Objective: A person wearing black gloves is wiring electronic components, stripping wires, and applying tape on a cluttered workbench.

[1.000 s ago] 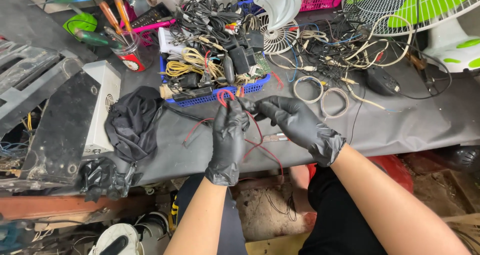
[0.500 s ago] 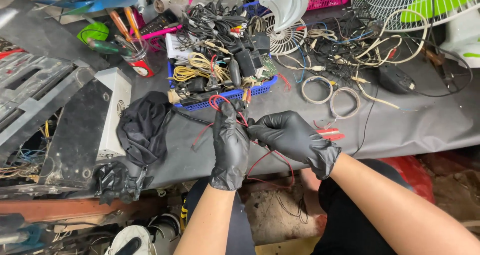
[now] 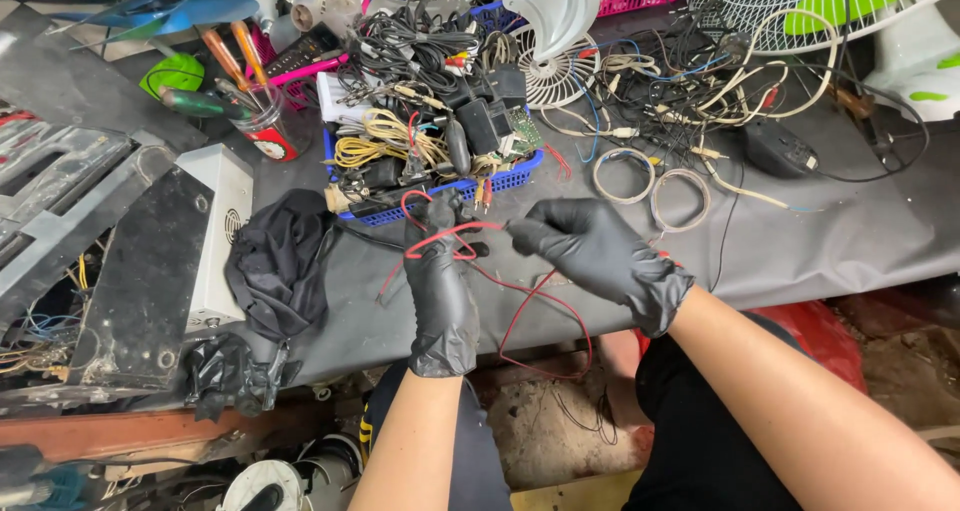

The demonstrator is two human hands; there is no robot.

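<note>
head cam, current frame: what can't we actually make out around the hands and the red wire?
- Head view: where the red wire ends; its loop drops below the table edge into dark clutter.
- Left hand: fingertip grip hidden, only the glove's back shows.
- Right hand: pinch point too small to tell.
- Blue basket: contents too tangled to separate.
- Fan: cut off by the frame's top and right edges.

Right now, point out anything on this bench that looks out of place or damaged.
Loose cables overflow the blue basket and sprawl across the grey table. A bare white fan grille lies among them. The red wire, held by both gloved hands, droops over the table's edge.
</note>
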